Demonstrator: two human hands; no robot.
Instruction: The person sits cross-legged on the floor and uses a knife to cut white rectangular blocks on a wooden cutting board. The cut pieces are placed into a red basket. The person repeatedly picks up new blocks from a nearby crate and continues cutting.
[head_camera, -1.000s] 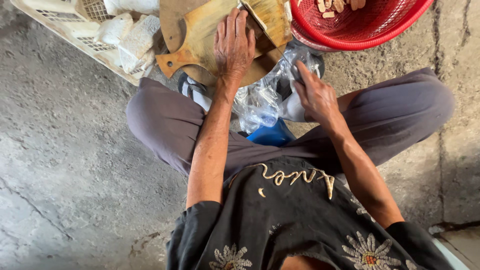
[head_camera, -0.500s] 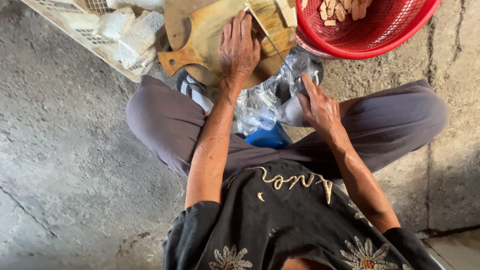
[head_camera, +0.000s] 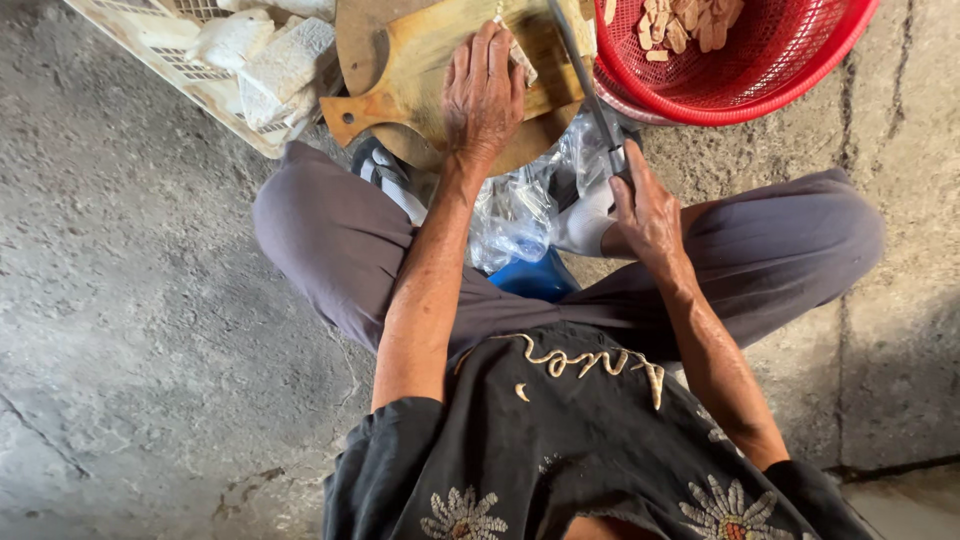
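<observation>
Left hand (head_camera: 485, 95) presses flat on one wooden cutting board (head_camera: 440, 60); right hand (head_camera: 645, 205) grasps one knife (head_camera: 585, 85); one red basket (head_camera: 770, 50) at two o'clock.

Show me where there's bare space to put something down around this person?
Bare concrete floor lies open beside the left knee, below the white crate. Ahead it is crowded: cutting board, left hand, right hand gripping the knife, red basket.

Rough grey concrete floor (head_camera: 140, 330) fills the scene; a seam (head_camera: 845, 330) runs through it at the right; cracks cross it far left of that seam; soft daylight falls evenly.
</observation>
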